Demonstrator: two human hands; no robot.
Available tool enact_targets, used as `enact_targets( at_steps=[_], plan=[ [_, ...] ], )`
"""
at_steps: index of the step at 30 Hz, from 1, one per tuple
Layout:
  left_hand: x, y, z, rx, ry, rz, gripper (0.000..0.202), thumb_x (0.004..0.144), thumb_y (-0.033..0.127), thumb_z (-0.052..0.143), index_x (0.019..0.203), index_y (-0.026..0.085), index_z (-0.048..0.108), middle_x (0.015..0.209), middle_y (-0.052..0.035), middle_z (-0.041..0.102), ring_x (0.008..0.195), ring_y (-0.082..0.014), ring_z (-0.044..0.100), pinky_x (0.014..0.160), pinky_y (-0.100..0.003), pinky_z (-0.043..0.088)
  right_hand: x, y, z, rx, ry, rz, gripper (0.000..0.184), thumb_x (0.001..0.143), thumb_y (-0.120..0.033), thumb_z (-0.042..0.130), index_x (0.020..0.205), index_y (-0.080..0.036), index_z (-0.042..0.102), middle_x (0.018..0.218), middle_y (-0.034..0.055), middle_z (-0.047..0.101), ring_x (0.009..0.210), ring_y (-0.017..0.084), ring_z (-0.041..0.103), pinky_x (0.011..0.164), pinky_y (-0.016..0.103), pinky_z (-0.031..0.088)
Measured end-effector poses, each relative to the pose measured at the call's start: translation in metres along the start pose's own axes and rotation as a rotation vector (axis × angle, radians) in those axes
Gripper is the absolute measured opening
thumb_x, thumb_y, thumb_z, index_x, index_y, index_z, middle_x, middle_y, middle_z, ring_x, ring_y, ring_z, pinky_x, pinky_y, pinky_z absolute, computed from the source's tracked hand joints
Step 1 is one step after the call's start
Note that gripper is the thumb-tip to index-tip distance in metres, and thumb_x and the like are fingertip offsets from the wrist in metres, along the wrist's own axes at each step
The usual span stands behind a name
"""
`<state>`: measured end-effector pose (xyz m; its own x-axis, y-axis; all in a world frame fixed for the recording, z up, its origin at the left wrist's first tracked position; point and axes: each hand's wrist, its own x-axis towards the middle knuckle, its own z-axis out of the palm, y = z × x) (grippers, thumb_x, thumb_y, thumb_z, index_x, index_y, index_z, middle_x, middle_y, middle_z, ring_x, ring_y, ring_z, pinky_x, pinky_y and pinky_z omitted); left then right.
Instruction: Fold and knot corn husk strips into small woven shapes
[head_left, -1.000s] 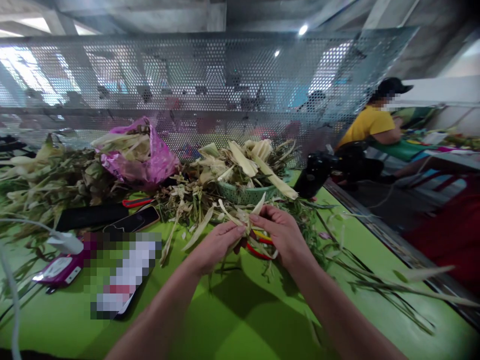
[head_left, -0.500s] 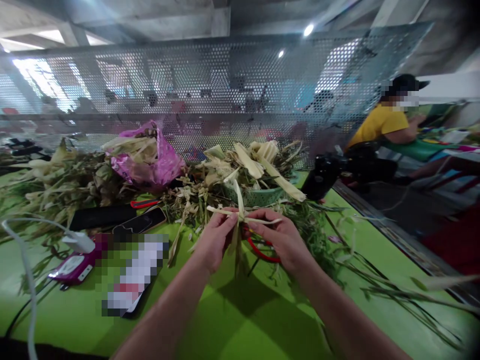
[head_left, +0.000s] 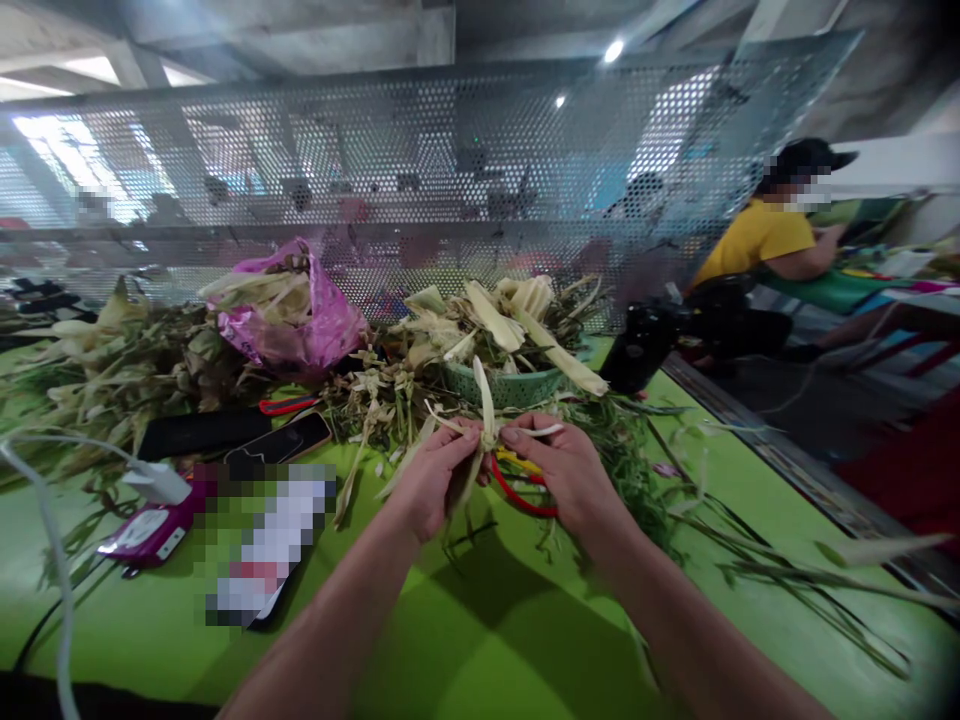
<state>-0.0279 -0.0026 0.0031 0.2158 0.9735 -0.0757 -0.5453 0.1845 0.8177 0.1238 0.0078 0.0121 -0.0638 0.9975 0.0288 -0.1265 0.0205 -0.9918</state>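
Pale strips of corn husk (head_left: 484, 398), crossed and knotted at the centre, are held up between my hands in the middle of the head view. My left hand (head_left: 433, 478) pinches the knot from the left, thumb on top. From the other side, my right hand (head_left: 564, 466) grips the strip that runs to the right, its fingertips close against the knot. One strip end points upward and others hang below. Beneath my right hand, on the green table (head_left: 487, 640), lies a red loop-shaped handle (head_left: 525, 502) with a yellow piece by it, partly hidden.
Behind my hands stands a green basket (head_left: 510, 388) heaped with husks. A pink bag (head_left: 330, 320), dry husks (head_left: 165, 350), phones (head_left: 281, 445) and a purple power strip (head_left: 157, 530) lie left. Right are a black bottle (head_left: 637, 350), long stems (head_left: 810, 590) and a seated person in yellow (head_left: 765, 240).
The crossed strips have drawn into a tighter knot, and my right fingertips have come closer to it. The strip end on the left now angles upward.
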Motion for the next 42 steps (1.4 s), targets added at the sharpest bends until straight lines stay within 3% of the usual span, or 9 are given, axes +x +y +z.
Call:
enact_targets(
  at_steps=[4,7,11,15,22,26,34,38,42],
  plan=[
    [0.002,-0.001,-0.004,0.03,-0.027,0.033,0.029,0.071,0.032,0.075,0.092,0.016,0.062,0.079,-0.003,0.068,0.073,-0.0129,0.064,0.071,-0.023,0.048,0.002,-0.006,-0.003,0.04,0.046,-0.016,0.03,0.066,-0.04,0.079,0.08,-0.019,0.062,0.068,0.0,0.063,0.058,0.013,0.056,0.055,0.025,0.045],
    [0.005,-0.003,-0.005,0.002,0.037,0.079,0.031,0.073,0.034,0.074,0.095,0.017,0.06,0.081,-0.0024,0.068,0.071,-0.0117,0.063,0.07,-0.023,0.048,0.0,-0.006,0.0,0.039,0.055,-0.05,0.031,0.068,-0.039,0.078,0.084,-0.019,0.06,0.069,-0.0024,0.06,0.058,0.01,0.051,0.053,0.021,0.041],
    [0.007,-0.005,-0.006,-0.012,0.07,0.148,0.029,0.074,0.032,0.072,0.096,0.018,0.06,0.084,-0.0013,0.066,0.072,-0.0103,0.061,0.071,-0.023,0.047,-0.005,0.004,0.012,-0.027,-0.057,0.027,0.034,0.069,-0.044,0.075,0.083,-0.018,0.058,0.071,-0.0021,0.056,0.058,0.01,0.047,0.052,0.022,0.039],
    [0.006,-0.006,-0.005,0.017,0.085,0.159,0.027,0.074,0.032,0.072,0.095,0.018,0.061,0.088,-0.0013,0.065,0.081,-0.0116,0.06,0.078,-0.024,0.045,-0.005,0.013,0.017,-0.107,-0.022,-0.065,0.038,0.063,-0.043,0.08,0.081,-0.018,0.058,0.074,-0.001,0.057,0.065,0.012,0.051,0.058,0.024,0.042],
    [0.005,-0.004,-0.002,0.1,0.112,0.161,0.027,0.073,0.033,0.072,0.093,0.017,0.062,0.083,-0.0004,0.062,0.073,-0.01,0.055,0.073,-0.023,0.043,-0.003,0.009,0.011,-0.262,-0.069,-0.122,0.028,0.067,-0.042,0.075,0.076,-0.017,0.065,0.071,0.0017,0.063,0.065,0.015,0.054,0.063,0.027,0.043],
    [0.005,-0.001,-0.002,0.139,0.118,0.166,0.027,0.072,0.033,0.073,0.09,0.016,0.062,0.078,-0.0007,0.063,0.07,-0.0113,0.056,0.072,-0.024,0.043,-0.001,0.01,0.007,-0.352,-0.091,-0.155,0.023,0.072,-0.039,0.07,0.072,-0.017,0.063,0.066,0.0007,0.06,0.059,0.014,0.05,0.056,0.026,0.04],
    [0.006,0.005,-0.007,0.28,0.111,0.298,0.017,0.073,0.029,0.071,0.084,0.016,0.068,0.078,-0.0001,0.064,0.075,-0.0106,0.055,0.074,-0.021,0.041,-0.002,0.005,0.002,-0.636,-0.036,-0.329,0.015,0.077,-0.033,0.066,0.072,-0.021,0.059,0.065,-0.002,0.059,0.059,0.014,0.049,0.056,0.026,0.037],
    [0.005,0.005,-0.005,0.083,0.079,0.155,0.023,0.07,0.028,0.074,0.085,0.015,0.063,0.073,0.0004,0.064,0.067,-0.0099,0.057,0.068,-0.021,0.044,-0.001,0.003,0.001,-0.56,-0.013,-0.311,0.017,0.073,-0.036,0.071,0.073,-0.021,0.063,0.066,-0.0023,0.062,0.06,0.014,0.051,0.058,0.026,0.039],
    [0.003,0.004,-0.003,-0.129,0.066,0.029,0.028,0.066,0.024,0.077,0.085,0.015,0.059,0.073,-0.0005,0.064,0.061,-0.0091,0.058,0.062,-0.021,0.048,0.001,0.0,0.004,-0.28,-0.081,-0.131,0.024,0.066,-0.039,0.078,0.072,-0.019,0.066,0.068,-0.0005,0.064,0.062,0.014,0.055,0.059,0.026,0.042]
  ],
)
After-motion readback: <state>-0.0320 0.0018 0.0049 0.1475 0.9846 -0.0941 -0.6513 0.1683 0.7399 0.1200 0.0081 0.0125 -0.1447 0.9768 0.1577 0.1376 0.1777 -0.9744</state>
